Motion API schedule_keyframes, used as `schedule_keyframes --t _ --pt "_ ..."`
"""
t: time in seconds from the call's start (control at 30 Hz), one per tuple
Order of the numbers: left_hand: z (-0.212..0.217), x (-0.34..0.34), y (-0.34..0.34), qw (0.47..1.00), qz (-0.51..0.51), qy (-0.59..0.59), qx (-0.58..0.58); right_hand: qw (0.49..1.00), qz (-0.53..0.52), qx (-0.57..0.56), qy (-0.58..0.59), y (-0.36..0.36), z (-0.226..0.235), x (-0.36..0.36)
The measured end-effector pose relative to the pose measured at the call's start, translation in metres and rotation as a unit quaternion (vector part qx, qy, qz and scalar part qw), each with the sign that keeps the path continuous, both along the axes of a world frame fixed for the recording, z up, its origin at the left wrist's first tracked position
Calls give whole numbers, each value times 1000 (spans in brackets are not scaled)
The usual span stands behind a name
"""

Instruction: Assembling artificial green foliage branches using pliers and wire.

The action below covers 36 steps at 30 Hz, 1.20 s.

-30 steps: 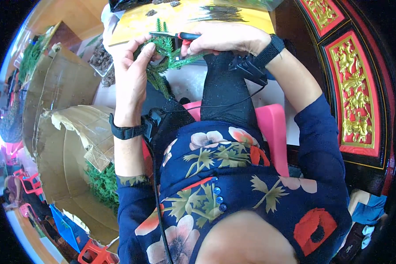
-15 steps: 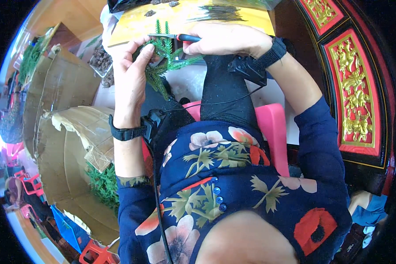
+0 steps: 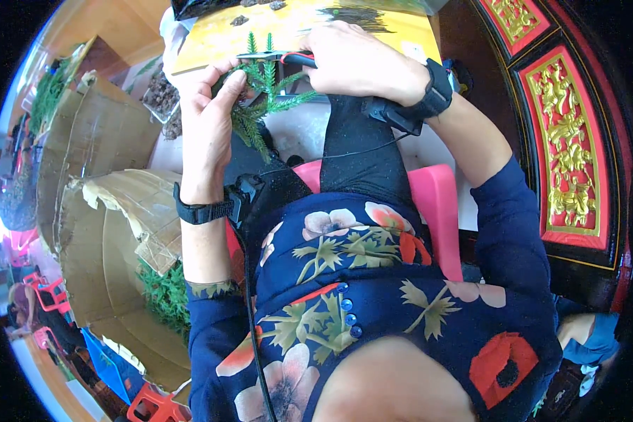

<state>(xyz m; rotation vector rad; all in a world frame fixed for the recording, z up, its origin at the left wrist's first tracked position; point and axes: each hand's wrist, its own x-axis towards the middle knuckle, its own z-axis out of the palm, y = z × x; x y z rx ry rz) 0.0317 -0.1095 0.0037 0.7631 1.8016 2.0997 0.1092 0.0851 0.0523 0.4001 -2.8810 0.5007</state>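
My left hand (image 3: 207, 105) pinches a green conifer-like sprig (image 3: 269, 84), its needled branches spreading right and downward. In my right hand (image 3: 366, 63) is a slim-jawed hand tool with red and black handles (image 3: 299, 59). Its metal jaws (image 3: 260, 55) lie across the sprig's upper tips, close to my left thumb and fingers. Whether the jaws touch the stem or pass in front of it, I cannot tell. The handles look slightly spread, and my right fingers are mostly hidden behind the back of that hand.
A yellow board (image 3: 211, 42) lies beyond my hands, with dark thin strands (image 3: 359, 20) and small brown cones (image 3: 240, 20) on it. At left a torn cardboard box (image 3: 112, 281) holds more greenery (image 3: 165, 295). A clear tub of brown pieces (image 3: 162, 98) stands behind my left wrist.
My right hand has turned and its knuckles have risen. The tool's handles look wider apart. My left hand and the sprig have hardly moved.
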Motion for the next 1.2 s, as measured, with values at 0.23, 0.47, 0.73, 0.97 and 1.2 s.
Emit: schedule_keyframes --t 0.23,0.47,0.73,0.97,1.2 --pt "5 2 0 1000 20 10 7 993 8 -3 116 4 -13 -7" --pt "4 2 -1 1000 17 1 11 1000 -8 -13 13 0 -10 -6" --pt "8 6 -2 1000 11 -13 22 990 11 -109 -90 -2 2 -3" --pt "6 3 0 999 18 -23 18 993 15 -112 -42 -1 -8 -8" --pt "7 -2 3 1000 3 -10 26 997 -31 -72 -27 -4 7 0"
